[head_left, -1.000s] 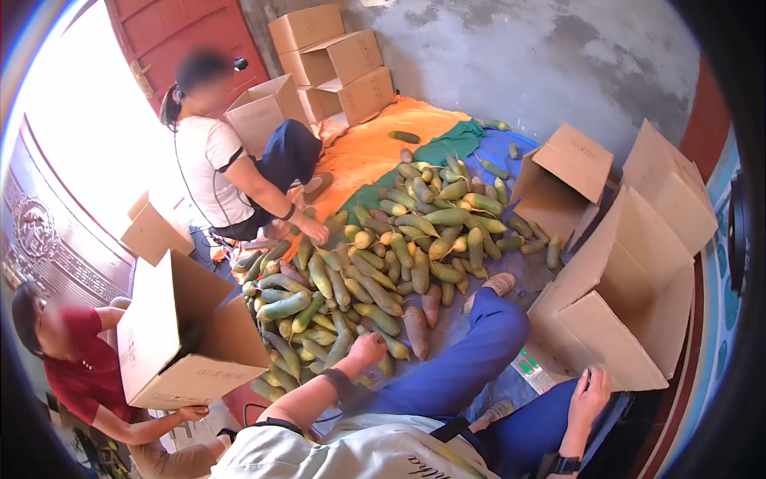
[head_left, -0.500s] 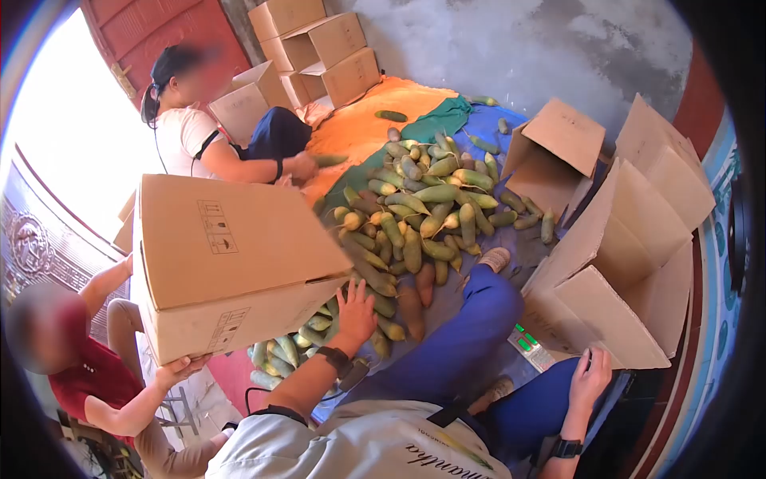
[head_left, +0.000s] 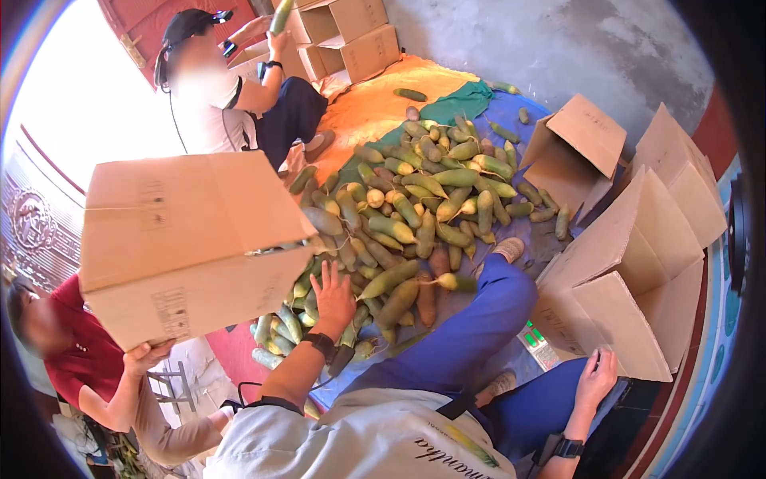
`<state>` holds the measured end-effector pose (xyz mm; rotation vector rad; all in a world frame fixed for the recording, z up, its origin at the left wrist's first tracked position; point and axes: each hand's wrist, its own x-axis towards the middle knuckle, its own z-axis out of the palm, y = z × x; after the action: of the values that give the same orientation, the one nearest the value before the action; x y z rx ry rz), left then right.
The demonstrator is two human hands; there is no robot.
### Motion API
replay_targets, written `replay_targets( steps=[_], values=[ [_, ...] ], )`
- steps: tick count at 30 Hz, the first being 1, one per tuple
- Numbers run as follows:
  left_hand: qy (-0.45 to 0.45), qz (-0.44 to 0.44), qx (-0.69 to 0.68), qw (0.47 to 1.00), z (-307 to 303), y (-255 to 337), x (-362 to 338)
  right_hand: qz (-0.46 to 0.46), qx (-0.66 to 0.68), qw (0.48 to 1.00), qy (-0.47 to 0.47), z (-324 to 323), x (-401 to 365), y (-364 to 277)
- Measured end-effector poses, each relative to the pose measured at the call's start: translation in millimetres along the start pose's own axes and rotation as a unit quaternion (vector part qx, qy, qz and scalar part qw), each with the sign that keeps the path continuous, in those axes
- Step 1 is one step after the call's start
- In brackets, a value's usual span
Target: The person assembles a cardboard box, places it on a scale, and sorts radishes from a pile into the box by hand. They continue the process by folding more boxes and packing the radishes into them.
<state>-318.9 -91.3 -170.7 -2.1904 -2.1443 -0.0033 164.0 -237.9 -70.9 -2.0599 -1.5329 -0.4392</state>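
Observation:
My left hand [head_left: 333, 299] is raised with its fingers spread and nothing in it, over the near side of a heap of green radishes [head_left: 423, 188]. Just left of its fingertips is a closed cardboard box [head_left: 183, 239], which a person in a red shirt [head_left: 72, 343] holds up from the left. My right hand [head_left: 597, 375] rests by my right knee, fingers loosely bent and no object in them. Close to it is the lower corner of an open cardboard box [head_left: 602, 307]. A scale with a green lit display [head_left: 538, 345] lies between that box and my leg.
Another person [head_left: 231, 96] sits at the back left, holding up a green radish [head_left: 281, 16]. Stacked cardboard boxes [head_left: 351, 40] stand behind. More open boxes [head_left: 570, 152] line the right side. Blue, green and orange sheets [head_left: 427, 72] cover the floor.
The held box has moved left, away from my left hand, which has shifted slightly left. Radishes at the heap's near side have moved. The person behind has raised a radish. My right hand stays put.

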Motion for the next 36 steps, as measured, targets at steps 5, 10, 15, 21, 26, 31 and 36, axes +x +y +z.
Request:
replay_targets(
  steps=[5, 10, 15, 21, 26, 31, 36],
  values=[
    [-0.067, -0.078, -0.052, 0.993, 40.2, -12.9, -10.1, -0.004, -0.015, 1.0, -0.006, -1.3, 0.6, 0.5],
    [-0.147, -0.092, -0.091, 0.981, 66.8, -11.6, -18.5, -0.008, -0.027, 1.0, -0.007, -3.1, 0.1, 0.9],
    [-0.212, -0.095, -0.157, 0.96, 96.0, -3.0, -21.9, 0.006, -0.033, 0.999, -0.029, -4.8, -3.7, 5.4],
    [-0.186, -0.055, -0.094, 0.976, 94.5, 8.9, -14.3, 0.006, -0.061, 0.997, -0.047, -8.2, -8.2, 12.7],
    [-0.195, 0.045, -0.037, 0.979, 112.7, 6.9, -2.2, 0.004, -0.069, 0.996, -0.05, -9.5, -11.0, 17.3],
    [-0.232, 0.104, 0.045, 0.966, 121.7, 19.0, 4.3, 0.033, -0.076, 0.993, -0.087, -12.9, -13.4, 18.5],
    [-0.307, 0.069, 0.064, 0.947, 129.8, 25.1, 13.1, 0.036, -0.081, 0.992, -0.094, -12.0, -17.3, 26.6]
  ],
)
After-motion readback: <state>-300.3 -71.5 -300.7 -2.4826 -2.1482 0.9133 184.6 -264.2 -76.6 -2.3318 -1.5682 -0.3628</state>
